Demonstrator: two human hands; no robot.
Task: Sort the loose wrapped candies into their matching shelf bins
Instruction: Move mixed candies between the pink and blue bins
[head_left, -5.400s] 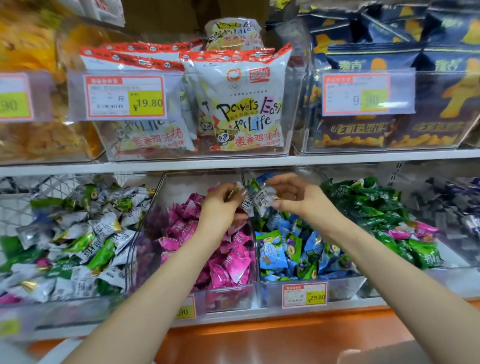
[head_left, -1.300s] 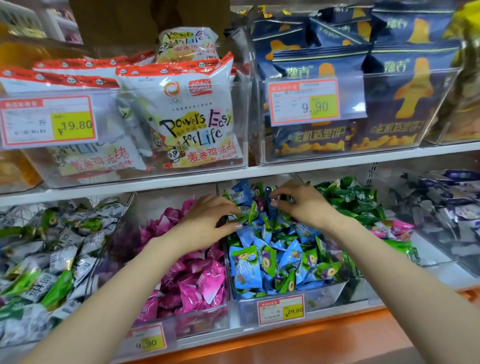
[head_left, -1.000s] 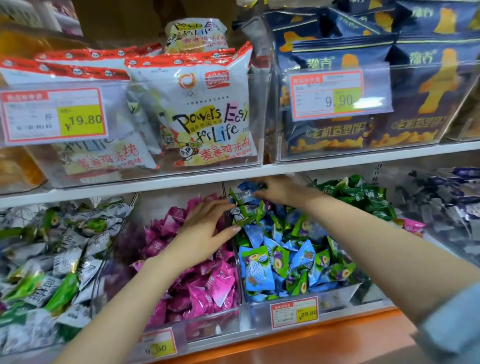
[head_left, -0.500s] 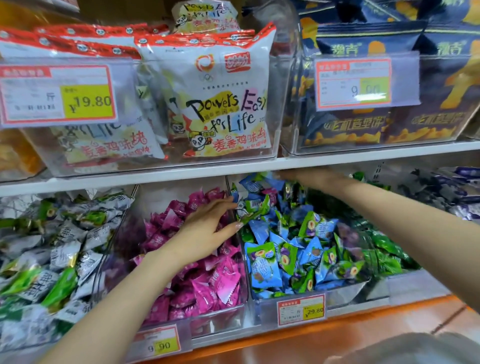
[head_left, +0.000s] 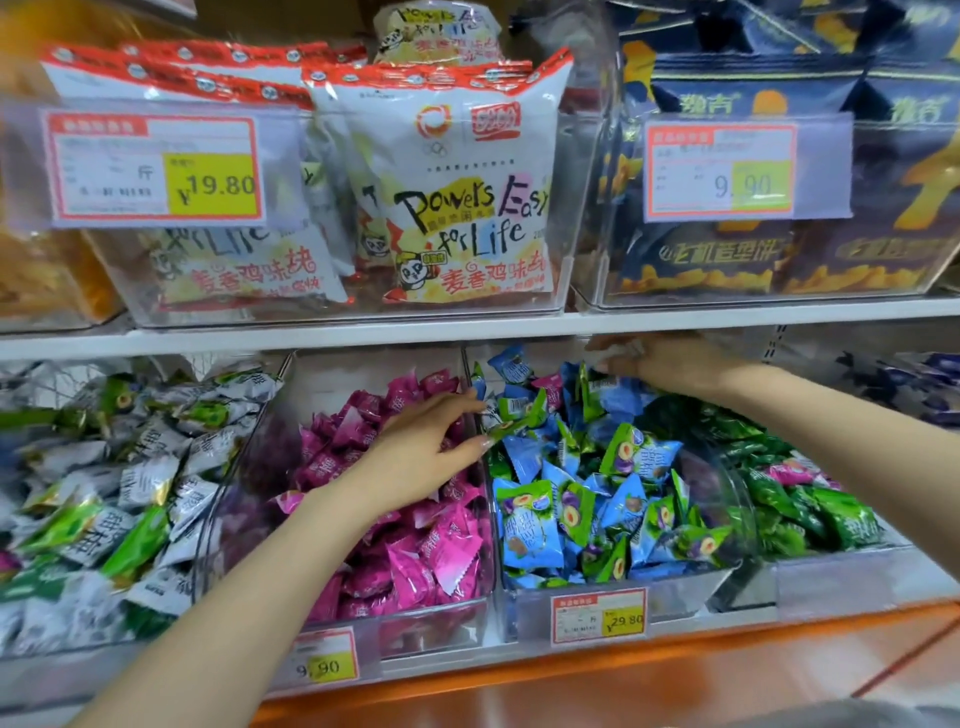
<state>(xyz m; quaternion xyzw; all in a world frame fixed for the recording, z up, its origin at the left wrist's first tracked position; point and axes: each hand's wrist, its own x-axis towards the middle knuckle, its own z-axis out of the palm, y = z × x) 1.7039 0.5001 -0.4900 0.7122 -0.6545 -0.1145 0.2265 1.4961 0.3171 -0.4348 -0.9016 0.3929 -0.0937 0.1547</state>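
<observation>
- Two hands reach into the lower bins.
- Left hand (head_left: 426, 457) lies over the pink candies (head_left: 431, 556), fingers nearly straight, tips touching a green-wrapped candy (head_left: 514, 415) at the edge of the blue candy bin (head_left: 691, 590).
- Right hand (head_left: 665, 358) is at that bin's back, under the shelf (head_left: 311, 335); its fingers are blurred and its grip cannot be made out.

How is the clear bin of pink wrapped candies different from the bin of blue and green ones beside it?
The clear plastic bin of pink wrapped candies holds one colour; the clear plastic bin of blue and green wrapped candies is mixed, with a stray pink candy near its back. The pink bin's price tag reads 9.90, the blue-and-green bin's tag 29.80. Both are open-topped and side by side.
</observation>
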